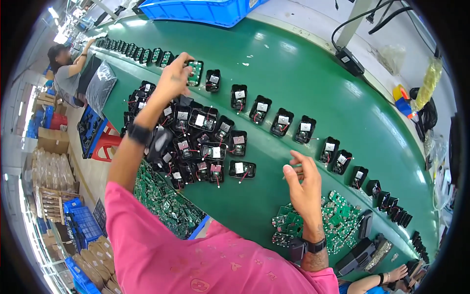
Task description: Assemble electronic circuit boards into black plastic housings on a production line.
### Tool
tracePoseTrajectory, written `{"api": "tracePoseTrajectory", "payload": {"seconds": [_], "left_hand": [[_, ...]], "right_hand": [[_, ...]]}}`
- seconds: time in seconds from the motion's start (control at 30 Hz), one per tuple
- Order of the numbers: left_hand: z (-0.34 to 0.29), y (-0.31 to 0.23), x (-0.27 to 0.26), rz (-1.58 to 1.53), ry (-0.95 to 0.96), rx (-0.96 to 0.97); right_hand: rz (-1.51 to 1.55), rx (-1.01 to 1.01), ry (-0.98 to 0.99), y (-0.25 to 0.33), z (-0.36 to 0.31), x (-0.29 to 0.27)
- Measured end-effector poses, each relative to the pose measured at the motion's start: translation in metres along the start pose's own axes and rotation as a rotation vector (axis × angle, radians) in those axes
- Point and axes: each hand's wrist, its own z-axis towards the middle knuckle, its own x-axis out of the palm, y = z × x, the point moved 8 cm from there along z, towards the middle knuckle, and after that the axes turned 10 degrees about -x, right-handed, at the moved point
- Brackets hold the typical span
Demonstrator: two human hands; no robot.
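Observation:
My left hand point(175, 76) reaches to the far left of the green table, its fingers closed on the left edge of a black housing with a green circuit board point(195, 73) in it. My right hand point(304, 188) hovers over the table with thumb and fingers apart, holding nothing visible. Beyond it runs a slanting row of open black housings point(282, 121), each with a pale block and thin wires inside. Nearest the right hand, a heap of loose green circuit boards point(338, 215) lies beside the wrist.
Many black housings point(200, 120) are piled below my left arm. Circuit boards point(164, 201) fill a container at the table's near edge. A blue bin point(200, 12) stands at the back. Another person point(68, 68) works at the far left; someone's hand point(397, 272) shows at lower right.

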Motion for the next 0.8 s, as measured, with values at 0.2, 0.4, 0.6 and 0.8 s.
{"api": "tracePoseTrajectory", "payload": {"seconds": [0.2,0.4,0.6,0.8], "left_hand": [[0.088,0.091,0.035,0.092,0.168,-0.126],[0.077,0.037,0.027,0.814,-0.093,0.252],[0.029,0.002,0.071,1.007,0.330,0.375],[0.038,0.010,0.098,0.950,0.323,0.569]], "right_hand": [[-0.476,-0.300,0.015,0.026,0.036,0.011],[-0.592,-0.359,0.091,0.024,0.093,0.052],[-0.875,-0.601,0.354,0.021,0.140,0.120],[-0.973,-0.715,0.384,0.024,0.160,0.147]]}}
